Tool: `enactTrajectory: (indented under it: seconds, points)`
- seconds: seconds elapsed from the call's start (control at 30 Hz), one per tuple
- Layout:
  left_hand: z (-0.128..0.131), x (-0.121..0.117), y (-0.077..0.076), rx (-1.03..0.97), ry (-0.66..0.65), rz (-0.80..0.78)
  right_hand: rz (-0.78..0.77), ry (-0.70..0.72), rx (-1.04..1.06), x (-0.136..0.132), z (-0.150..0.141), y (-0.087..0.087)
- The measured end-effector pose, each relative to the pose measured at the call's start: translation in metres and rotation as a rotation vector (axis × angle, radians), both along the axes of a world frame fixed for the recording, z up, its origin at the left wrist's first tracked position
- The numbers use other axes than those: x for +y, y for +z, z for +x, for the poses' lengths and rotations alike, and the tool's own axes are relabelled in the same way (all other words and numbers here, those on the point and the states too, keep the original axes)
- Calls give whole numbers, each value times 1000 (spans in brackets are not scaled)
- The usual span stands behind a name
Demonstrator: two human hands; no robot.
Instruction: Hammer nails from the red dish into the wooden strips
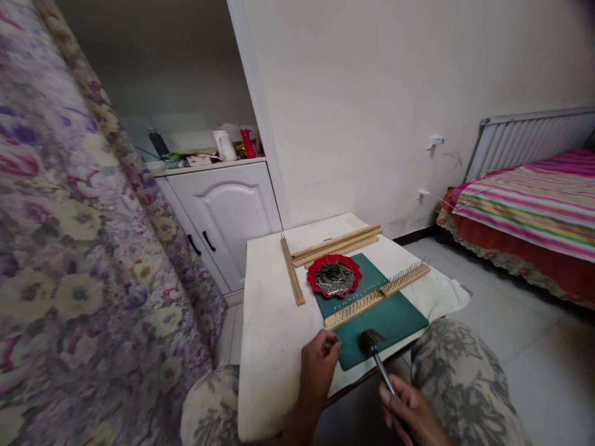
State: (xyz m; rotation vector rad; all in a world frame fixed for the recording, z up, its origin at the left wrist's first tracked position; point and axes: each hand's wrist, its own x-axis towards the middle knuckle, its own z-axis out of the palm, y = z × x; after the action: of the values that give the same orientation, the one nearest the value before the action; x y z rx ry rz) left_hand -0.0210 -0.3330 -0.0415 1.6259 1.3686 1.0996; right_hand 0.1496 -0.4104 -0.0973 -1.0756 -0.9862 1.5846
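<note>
My right hand [408,406] is closed round the handle of a small hammer [375,353]. The hammer's dark head hovers over the near end of a green cutting mat [395,319]. My left hand [320,365] rests curled at the mat's near left corner, fingers closed; what they hold, if anything, is hidden. Across the mat lies a wooden strip [379,294] studded with a row of upright nails. A red scalloped dish [334,275] full of loose nails sits at the mat's far end.
The mat lies on a small white table [269,347] between my knees. More wooden strips [337,243] lie at the far side, and one [292,271] runs along the left. A flowered curtain [69,248] hangs left, a white cabinet [227,210] stands behind, a striped bed [530,210] right.
</note>
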Motion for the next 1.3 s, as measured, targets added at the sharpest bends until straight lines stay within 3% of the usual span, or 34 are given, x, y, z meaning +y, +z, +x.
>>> enactTrajectory:
  seconds: [0.13, 0.27, 0.53, 0.83, 0.93, 1.1, 1.3]
  points:
    - [0, 28, 6, -38, 96, 107, -43, 18, 20, -2, -2, 1]
    - [5, 42, 4, 41, 113, 213, -55, 8, 28, -2, -1, 7]
    - [7, 47, -6, 91, 105, 228, -44, 9, 13, -2, 2, 14]
    - [10, 49, -8, 134, 86, 244, -49, 45, -14, 3, 5, -9]
    - [11, 49, -6, 178, 83, 246, -56, 39, -35, 2, 4, -9]
    - [12, 48, -4, 291, 74, 260, -34, -64, -70, -1, 4, 14]
    - [12, 48, -4, 358, 70, 272, 25, -13, -62, 13, 4, 61]
